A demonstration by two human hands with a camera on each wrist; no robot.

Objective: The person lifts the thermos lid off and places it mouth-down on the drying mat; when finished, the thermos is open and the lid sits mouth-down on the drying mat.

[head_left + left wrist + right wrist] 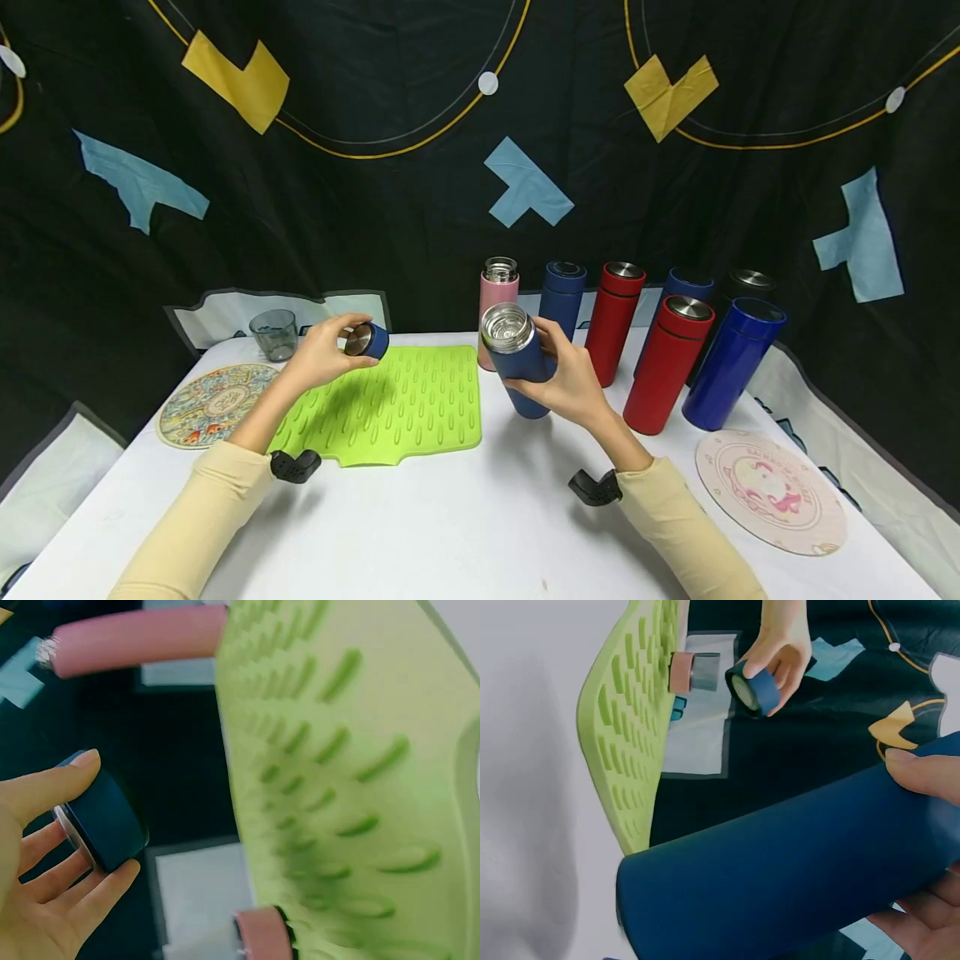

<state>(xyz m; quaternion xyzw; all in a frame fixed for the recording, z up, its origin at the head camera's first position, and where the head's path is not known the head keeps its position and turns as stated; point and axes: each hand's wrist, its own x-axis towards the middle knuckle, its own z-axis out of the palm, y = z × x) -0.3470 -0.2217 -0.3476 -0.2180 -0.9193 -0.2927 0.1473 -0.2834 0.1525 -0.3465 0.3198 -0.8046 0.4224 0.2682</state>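
Note:
My left hand (321, 354) grips a blue flask lid (379, 341) above the green ridged mat (431, 400); its steel top faces left. In the left wrist view, thumb and fingers press the sides of the lid (109, 821). With my right hand (564, 377) I hold a blue vacuum flask (522, 367) around its body. The flask has no lid on, and its steel mouth tilts up toward the head camera. Its base is over the white table, right of the mat. Behind it stands a lidless pink flask (498, 310).
Several lidded flasks, among them a red one (667, 367) and a blue one (733, 367), stand at the right. A pink round mat (772, 492) lies before them. At left are a patterned round mat (213, 408) and a glass (274, 335). A pink lid (681, 673) stands beyond the green mat.

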